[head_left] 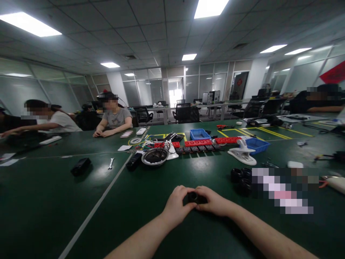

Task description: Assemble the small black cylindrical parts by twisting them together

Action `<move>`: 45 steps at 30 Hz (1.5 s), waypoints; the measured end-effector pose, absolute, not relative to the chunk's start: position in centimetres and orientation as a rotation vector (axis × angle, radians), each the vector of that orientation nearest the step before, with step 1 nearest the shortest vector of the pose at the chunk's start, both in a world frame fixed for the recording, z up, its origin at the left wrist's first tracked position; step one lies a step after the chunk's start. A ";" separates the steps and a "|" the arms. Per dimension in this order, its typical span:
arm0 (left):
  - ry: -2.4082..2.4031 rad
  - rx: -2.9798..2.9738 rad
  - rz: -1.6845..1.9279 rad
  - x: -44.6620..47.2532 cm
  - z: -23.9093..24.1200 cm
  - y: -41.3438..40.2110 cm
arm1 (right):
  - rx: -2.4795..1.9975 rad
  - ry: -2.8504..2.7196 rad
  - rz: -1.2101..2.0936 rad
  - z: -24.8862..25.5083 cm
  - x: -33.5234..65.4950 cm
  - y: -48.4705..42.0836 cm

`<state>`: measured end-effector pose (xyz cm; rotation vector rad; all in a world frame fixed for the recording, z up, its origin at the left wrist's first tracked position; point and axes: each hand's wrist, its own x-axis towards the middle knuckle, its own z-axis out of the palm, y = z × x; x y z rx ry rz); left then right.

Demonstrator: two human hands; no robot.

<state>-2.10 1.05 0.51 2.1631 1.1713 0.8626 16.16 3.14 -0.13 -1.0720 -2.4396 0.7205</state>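
As left hand (pixel 175 205) and right hand (pixel 216 201) clamp the dark part (pixel 196 199) near black cylinders (pixel 245 185), holding is the step; moving calls for steadiness.

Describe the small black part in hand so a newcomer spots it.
Start at the green table. On its near side, the left hand and right hand meet around the small black part. Unlike the black round pieces to its right, it's held.

Two hands (pixel 176 205), one small dark part (pixel 193 196).
I count also two blue trays (pixel 200 136), three black round pieces (pixel 245 185) and one wrench (pixel 111 164).
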 end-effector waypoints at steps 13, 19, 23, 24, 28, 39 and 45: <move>1.256 2.154 0.944 -2.2 0.3 0.7 | -1.426 -2.382 0.194 -0.1 14.0 0.9; 1.170 2.156 0.907 -2.5 0.4 0.6 | -1.139 -2.423 0.622 -0.2 15.7 2.1; 1.150 2.142 0.884 -2.5 0.4 0.8 | -1.161 -2.366 0.731 -0.4 15.9 2.9; 1.151 2.144 0.881 -2.5 0.4 0.9 | -1.202 -2.348 0.716 -0.5 15.8 2.9; 1.266 2.135 0.916 -2.2 0.1 1.1 | -1.369 -2.349 0.459 -0.7 14.7 2.1; 1.140 2.189 0.991 -2.3 0.1 1.2 | -1.344 -2.366 0.316 -0.2 14.5 1.4; 1.100 2.138 0.954 -2.5 0.1 1.1 | -1.163 -2.373 0.592 -0.9 15.6 2.5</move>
